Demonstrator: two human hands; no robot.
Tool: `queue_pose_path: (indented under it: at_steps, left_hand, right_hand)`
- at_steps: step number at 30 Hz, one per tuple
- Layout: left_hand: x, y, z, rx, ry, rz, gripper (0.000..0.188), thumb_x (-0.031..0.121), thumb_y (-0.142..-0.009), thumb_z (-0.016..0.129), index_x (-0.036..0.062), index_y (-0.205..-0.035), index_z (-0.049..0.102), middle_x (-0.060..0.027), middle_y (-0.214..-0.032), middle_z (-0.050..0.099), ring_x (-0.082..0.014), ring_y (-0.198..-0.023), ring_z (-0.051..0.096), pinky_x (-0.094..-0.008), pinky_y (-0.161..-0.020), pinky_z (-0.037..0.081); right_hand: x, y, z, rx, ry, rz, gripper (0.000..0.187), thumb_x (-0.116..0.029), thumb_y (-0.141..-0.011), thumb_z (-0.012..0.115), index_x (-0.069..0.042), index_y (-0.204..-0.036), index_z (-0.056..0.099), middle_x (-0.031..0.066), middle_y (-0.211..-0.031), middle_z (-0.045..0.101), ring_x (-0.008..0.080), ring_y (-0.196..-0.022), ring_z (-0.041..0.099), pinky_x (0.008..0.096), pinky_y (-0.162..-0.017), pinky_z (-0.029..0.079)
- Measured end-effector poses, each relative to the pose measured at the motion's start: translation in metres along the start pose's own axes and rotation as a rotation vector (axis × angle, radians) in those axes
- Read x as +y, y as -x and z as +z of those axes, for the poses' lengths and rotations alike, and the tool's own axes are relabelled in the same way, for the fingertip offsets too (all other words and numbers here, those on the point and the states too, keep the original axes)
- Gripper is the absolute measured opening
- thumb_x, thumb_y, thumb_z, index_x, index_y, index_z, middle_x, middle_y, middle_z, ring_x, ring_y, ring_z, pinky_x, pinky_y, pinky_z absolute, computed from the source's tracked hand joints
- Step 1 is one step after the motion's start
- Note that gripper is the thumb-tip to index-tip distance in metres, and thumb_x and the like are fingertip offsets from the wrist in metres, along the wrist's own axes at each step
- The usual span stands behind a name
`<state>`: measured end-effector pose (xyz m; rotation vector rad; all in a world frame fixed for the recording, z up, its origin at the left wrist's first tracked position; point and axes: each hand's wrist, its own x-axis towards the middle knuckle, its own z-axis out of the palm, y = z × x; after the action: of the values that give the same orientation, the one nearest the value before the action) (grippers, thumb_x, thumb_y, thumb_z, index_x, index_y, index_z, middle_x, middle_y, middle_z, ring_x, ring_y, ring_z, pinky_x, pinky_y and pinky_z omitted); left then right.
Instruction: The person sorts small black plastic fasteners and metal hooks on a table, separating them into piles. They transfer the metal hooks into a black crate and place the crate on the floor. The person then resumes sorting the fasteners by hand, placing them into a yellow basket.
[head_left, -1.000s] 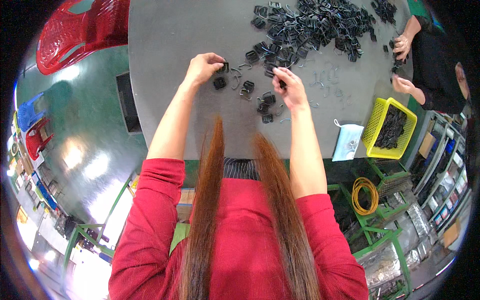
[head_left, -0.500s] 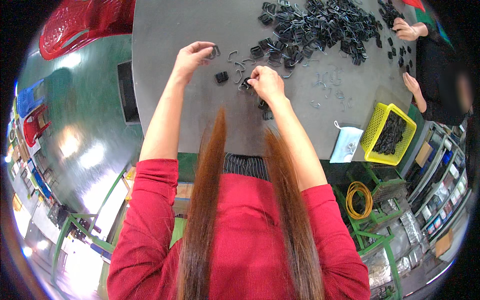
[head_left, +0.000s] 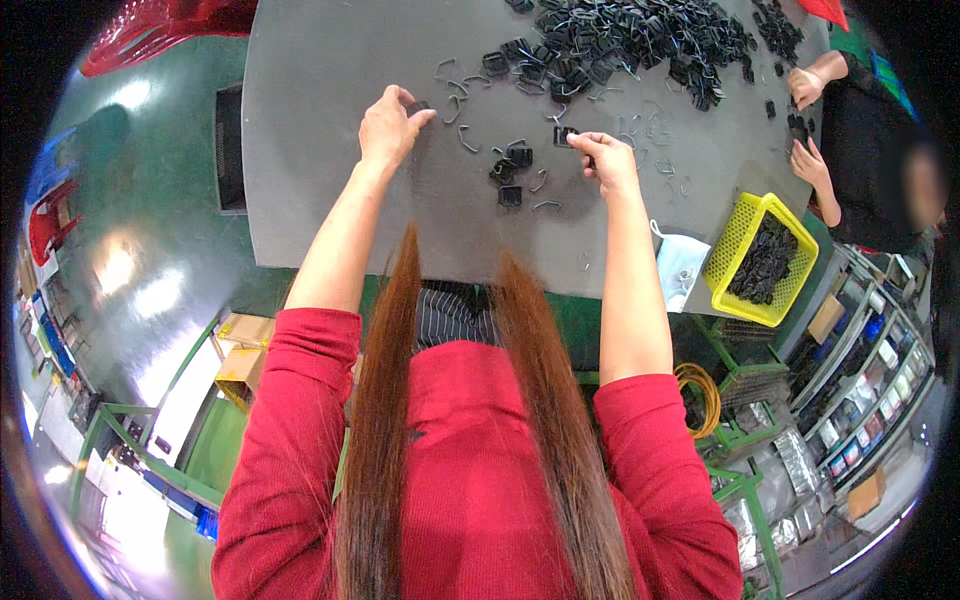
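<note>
My left hand (head_left: 392,128) is closed in a pinch on a small dark piece (head_left: 419,107) above the grey table (head_left: 320,150). What kind of piece it is stays unclear at this size. Farther right, the thumb and fingers of my right hand (head_left: 608,162) grip a black plastic buckle (head_left: 564,136) by its side. Between the two hands lie several loose black buckles (head_left: 510,195). Thin bent metal hooks (head_left: 466,138) are scattered near my left hand, and more lie to the right of my right hand.
A large heap of black buckles (head_left: 640,45) covers the table's far part. At right stand a yellow basket (head_left: 745,215) of black pieces and a pale blue face mask (head_left: 680,270). Another person's hands (head_left: 815,165) handle black pieces at the right edge. A red chair (head_left: 150,35) stands far left.
My right hand has moved right, away from the loose pieces, and a black buckle shows in its fingers. My left hand has turned slightly and still pinches a dark piece. The view has shifted somewhat.
</note>
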<state>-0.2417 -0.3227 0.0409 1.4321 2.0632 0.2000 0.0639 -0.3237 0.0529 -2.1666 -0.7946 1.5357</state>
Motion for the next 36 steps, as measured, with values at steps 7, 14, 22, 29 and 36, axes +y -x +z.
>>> queue_pose_path:
  at_steps: [7, 14, 22, 29, 36]
  left_hand:
    - [-0.023, 0.019, -0.024, -0.435, 0.937, -0.052, 0.030, 0.030, -0.076, 0.072, 0.0066, -0.087, 0.058, 0.0018, -0.075, 0.056, -0.0092, -0.068, 0.051, -0.0203, -0.055, 0.041]
    - [0.002, 0.081, -0.016, -0.478, 1.429, -0.110, 0.016, 0.024, -0.083, 0.065, 0.0110, -0.090, 0.061, 0.0004, -0.082, 0.060, -0.0069, -0.073, 0.057, -0.0188, -0.052, 0.043]
    - [0.058, 0.115, 0.082, 0.133, 0.101, 0.011, 0.031, 0.032, -0.071, 0.072, 0.0054, -0.082, 0.062, -0.0112, -0.095, 0.060, -0.0271, -0.087, 0.060, -0.0379, -0.076, 0.047]
    - [0.042, 0.082, 0.058, -0.300, 0.862, -0.214, 0.023, 0.023, -0.072, 0.072, 0.0055, -0.084, 0.064, -0.0066, -0.079, 0.066, -0.0179, -0.074, 0.062, -0.0314, -0.068, 0.047]
    - [0.008, 0.083, 0.013, -0.384, 1.015, -0.137, 0.019, 0.021, -0.081, 0.065, 0.0098, -0.096, 0.067, 0.0020, -0.078, 0.062, -0.0089, -0.072, 0.057, -0.0203, -0.055, 0.043]
  right_hand:
    - [0.035, 0.014, -0.033, -0.027, -0.296, 0.058, 0.018, -0.014, -0.067, 0.076, -0.006, -0.076, 0.062, -0.0020, -0.060, 0.055, 0.0051, -0.047, 0.046, 0.0191, -0.039, 0.034]
    - [0.073, 0.013, -0.064, -0.058, -0.316, 0.103, 0.016, -0.014, -0.069, 0.074, -0.007, -0.076, 0.062, -0.0018, -0.060, 0.054, 0.0059, -0.047, 0.046, 0.0197, -0.039, 0.033]
    - [0.056, 0.050, -0.074, -0.665, -0.956, -0.085, 0.019, -0.013, -0.079, 0.060, -0.007, -0.095, 0.053, 0.0055, -0.086, 0.052, 0.0183, -0.078, 0.053, 0.0259, -0.055, 0.041]
    - [0.022, 0.027, -0.018, -0.525, -0.279, -0.189, 0.023, -0.020, -0.079, 0.067, -0.008, -0.097, 0.059, -0.0005, -0.073, 0.054, 0.0121, -0.063, 0.050, 0.0215, -0.052, 0.037]
    - [0.020, 0.033, 0.055, -0.009, 0.749, -0.595, 0.036, -0.032, -0.069, 0.074, -0.011, -0.094, 0.059, 0.0084, -0.095, 0.061, 0.0272, -0.095, 0.058, 0.0387, -0.079, 0.046]
